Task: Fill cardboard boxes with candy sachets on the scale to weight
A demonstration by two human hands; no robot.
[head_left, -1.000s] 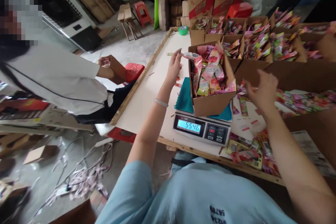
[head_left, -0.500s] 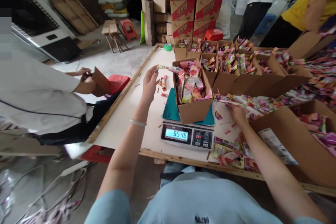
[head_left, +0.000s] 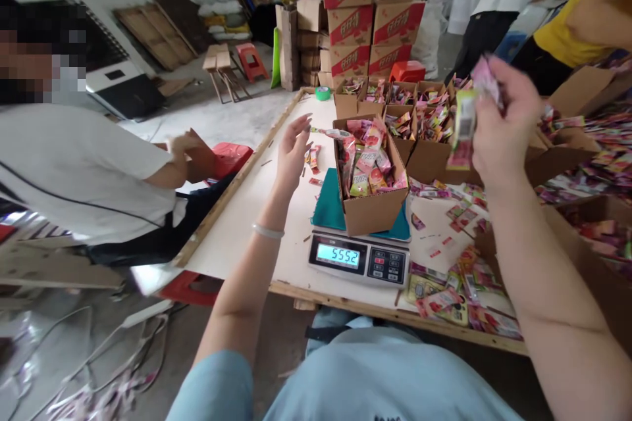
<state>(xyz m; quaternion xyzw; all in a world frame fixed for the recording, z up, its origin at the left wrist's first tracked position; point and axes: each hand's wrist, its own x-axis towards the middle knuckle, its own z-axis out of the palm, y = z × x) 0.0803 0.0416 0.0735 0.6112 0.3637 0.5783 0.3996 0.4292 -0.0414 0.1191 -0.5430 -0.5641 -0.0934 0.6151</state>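
A small cardboard box [head_left: 374, 214] full of wrapped candy packets [head_left: 368, 158] stands on the teal top [head_left: 324, 207] of a digital scale [head_left: 359, 260], whose display reads 555.2. My left hand [head_left: 295, 150] is beside the box's left edge, fingers apart, near a packet [head_left: 332, 133] that sticks out over the rim. Raised at the right, my right hand [head_left: 508, 115] grips candy packets [head_left: 464, 128], slightly blurred, above the table. Loose packets [head_left: 444, 302] lie to the right of the scale.
Rows of filled boxes [head_left: 434, 156] stand at the back right, with a candy heap beyond. A larger box [head_left: 582, 256] is behind my right forearm. A seated person [head_left: 83, 171] handles cardboard at the left. Two people stand at the back right. Green tape [head_left: 322, 93] lies at the far corner.
My right hand has risen from the table with packets in its grip. The larger box at the right has shifted or tilted. The display went from 554.6 to 555.2.
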